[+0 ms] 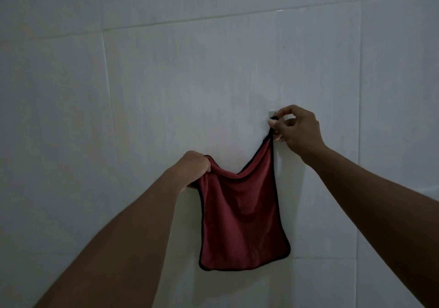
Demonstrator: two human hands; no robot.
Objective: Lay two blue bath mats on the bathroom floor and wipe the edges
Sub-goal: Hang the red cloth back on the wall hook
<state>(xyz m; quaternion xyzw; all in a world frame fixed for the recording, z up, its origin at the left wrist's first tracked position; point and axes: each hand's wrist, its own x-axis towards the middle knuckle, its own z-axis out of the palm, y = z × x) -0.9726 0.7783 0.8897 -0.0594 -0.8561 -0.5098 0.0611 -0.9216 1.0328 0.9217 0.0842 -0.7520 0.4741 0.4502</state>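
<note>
Red cloth (240, 215) is hanging flat against the tiled wall (142, 81); head view only. Right hand (297, 129) is pinching the cloth's black corner loop (274, 118) between thumb and forefinger, right at the small wall hook (272, 112), with the other fingers loosely curled. The pinch is probably steering the loop over the hook. Left hand (196, 167) is gripping the opposite top corner, fingers curled round bunched fabric, likely taking the weight so the loop is sitting slack. Cannot tell whether the loop is going on or coming off. Blue bath mats are not showing, and the floor is out of frame.
</note>
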